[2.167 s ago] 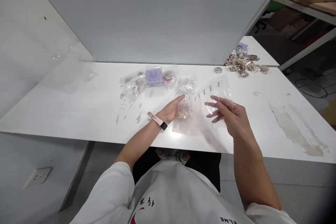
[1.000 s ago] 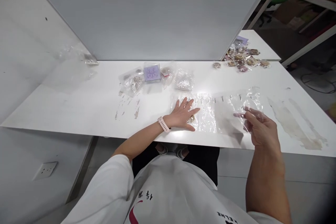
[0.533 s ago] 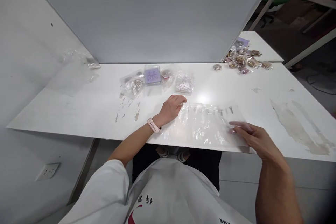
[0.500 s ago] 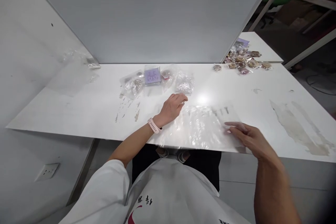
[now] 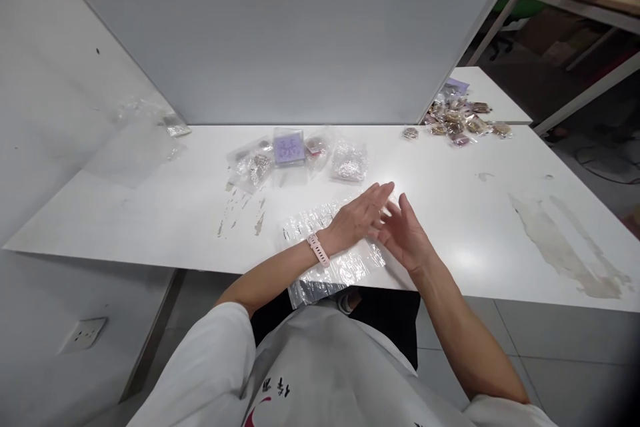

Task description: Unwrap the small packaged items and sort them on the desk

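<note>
My left hand (image 5: pixel 356 217), with a pink band (image 5: pixel 319 250) on its wrist, reaches over a spread of clear plastic bags (image 5: pixel 350 269), its fingers stretched out. Close against it on the right is my right hand (image 5: pixel 406 237), palm turned inward, thumb up and fingers apart. The fingertips of both hands meet or overlap, and something pale and see-through may lie between them; I cannot make it out. Part of the bags hangs over the table's front edge, and my left forearm hides some of them.
Beyond the hands lie a bag of small clear pieces (image 5: pixel 349 161), a purple-labelled packet (image 5: pixel 289 148) and a bag of brownish pieces (image 5: pixel 254 169). Several small wrapped packets (image 5: pixel 457 121) are heaped at the back right. A large clear bag (image 5: pixel 133 147) rests by the left wall.
The right hand has let go of the right edge of the plastic bags and come left to the left hand. The left hand has moved right, and the bags now lie further left.
</note>
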Demonstrator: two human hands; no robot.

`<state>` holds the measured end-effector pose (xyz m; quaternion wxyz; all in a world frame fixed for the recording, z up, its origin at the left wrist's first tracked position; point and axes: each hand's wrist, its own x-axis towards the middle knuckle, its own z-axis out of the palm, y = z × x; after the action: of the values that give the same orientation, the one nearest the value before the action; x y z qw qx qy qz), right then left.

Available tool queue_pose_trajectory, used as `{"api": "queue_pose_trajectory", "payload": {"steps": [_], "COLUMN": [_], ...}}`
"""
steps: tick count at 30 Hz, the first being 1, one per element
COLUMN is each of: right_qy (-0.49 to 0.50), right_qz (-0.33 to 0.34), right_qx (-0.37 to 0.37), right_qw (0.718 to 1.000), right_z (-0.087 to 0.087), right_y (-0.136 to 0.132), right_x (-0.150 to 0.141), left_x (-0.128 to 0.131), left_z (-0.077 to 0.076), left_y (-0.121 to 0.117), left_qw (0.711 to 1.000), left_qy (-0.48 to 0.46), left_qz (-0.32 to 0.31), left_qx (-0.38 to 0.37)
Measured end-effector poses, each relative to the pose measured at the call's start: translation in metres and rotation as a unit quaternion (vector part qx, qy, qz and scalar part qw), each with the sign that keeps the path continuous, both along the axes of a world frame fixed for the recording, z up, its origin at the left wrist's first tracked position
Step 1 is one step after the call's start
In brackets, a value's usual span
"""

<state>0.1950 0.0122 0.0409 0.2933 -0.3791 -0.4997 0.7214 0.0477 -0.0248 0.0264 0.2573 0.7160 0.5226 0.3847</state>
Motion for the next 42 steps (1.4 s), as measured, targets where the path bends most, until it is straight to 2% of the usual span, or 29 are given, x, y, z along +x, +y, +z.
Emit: {"api": "queue_pose_trajectory", "payload": {"steps": [1, 3, 6, 8, 9, 11, 13, 15, 17, 19, 21, 22, 25, 28, 30, 31, 33, 35, 38, 40, 42], "right_qy": [0.022, 0.045, 0.040, 0.019, 0.004, -0.053, -0.140, -0.191, -0.232, -0.304, -0.352, -0.360, -0.349, -0.355, -0.366, -0.383, -0.447, -0.457, -0.333, -0.215, -0.099], "right_qz": [0.032, 0.042, 0.005, -0.007, -0.021, -0.086, -0.181, -0.248, -0.283, -0.290, -0.269, -0.249, -0.204, -0.192, -0.193, -0.188, -0.138, -0.021, 0.042, 0.071, 0.085], "right_qx": [-0.046, -0.085, -0.098, -0.085, -0.061, 0.034, 0.153, 0.208, 0.248, 0.314, 0.388, 0.417, 0.458, 0.509, 0.533, 0.519, 0.420, 0.319, 0.284, 0.241, 0.182], "right_qw": [0.998, 0.994, 0.994, 0.996, 0.998, 0.994, 0.961, 0.927, 0.897, 0.851, 0.808, 0.797, 0.792, 0.760, 0.739, 0.741, 0.777, 0.830, 0.898, 0.944, 0.975], "right_z": [-0.003, -0.013, -0.027, -0.033, -0.035, -0.035, -0.033, -0.032, -0.036, -0.045, -0.058, -0.063, -0.068, -0.053, -0.038, -0.031, -0.022, -0.021, -0.030, -0.036, -0.037], "right_y": [0.002, 0.006, 0.020, 0.040, 0.054, 0.089, 0.128, 0.166, 0.198, 0.223, 0.241, 0.247, 0.254, 0.234, 0.203, 0.182, 0.134, 0.083, 0.015, -0.022, -0.052], "right_x": [-0.006, -0.012, -0.009, 0.001, 0.006, 0.021, 0.038, 0.056, 0.073, 0.087, 0.095, 0.097, 0.093, 0.084, 0.078, 0.076, 0.073, 0.071, 0.056, 0.034, 0.004], "left_x": [0.001, 0.000, -0.003, -0.007, -0.009, -0.014, -0.018, -0.021, -0.021, -0.020, -0.021, -0.023, -0.033, -0.047, -0.057, -0.062, -0.070, -0.074, -0.068, -0.054, -0.038], "left_z": [0.001, 0.004, 0.007, 0.007, 0.006, 0.003, 0.001, -0.001, -0.004, -0.007, -0.009, -0.009, -0.004, 0.006, 0.010, 0.010, 0.006, 0.001, -0.004, -0.001, 0.004], "left_y": [-0.002, -0.010, -0.032, -0.052, -0.063, -0.085, -0.106, -0.125, -0.140, -0.149, -0.152, -0.152, -0.150, -0.151, -0.155, -0.157, -0.162, -0.164, -0.163, -0.161, -0.159], "left_qw": [0.999, 0.995, 0.986, 0.980, 0.975, 0.962, 0.951, 0.944, 0.935, 0.922, 0.912, 0.910, 0.917, 0.929, 0.932, 0.931, 0.931, 0.935, 0.960, 0.981, 0.984], "left_qy": [0.034, 0.103, 0.168, 0.196, 0.211, 0.241, 0.267, 0.292, 0.325, 0.361, 0.386, 0.391, 0.373, 0.340, 0.332, 0.334, 0.341, 0.327, 0.227, 0.099, -0.066], "left_qz": [-0.012, -0.012, -0.003, -0.028, -0.048, -0.093, -0.113, -0.105, -0.088, -0.075, -0.068, -0.068, -0.083, -0.102, -0.102, -0.089, -0.045, 0.004, 0.050, 0.071, 0.080], "left_qx": [0.003, 0.010, -0.003, -0.032, -0.051, -0.086, -0.106, -0.108, -0.108, -0.116, -0.122, -0.122, -0.110, -0.105, -0.109, -0.113, -0.123, -0.136, -0.154, -0.154, -0.145]}}
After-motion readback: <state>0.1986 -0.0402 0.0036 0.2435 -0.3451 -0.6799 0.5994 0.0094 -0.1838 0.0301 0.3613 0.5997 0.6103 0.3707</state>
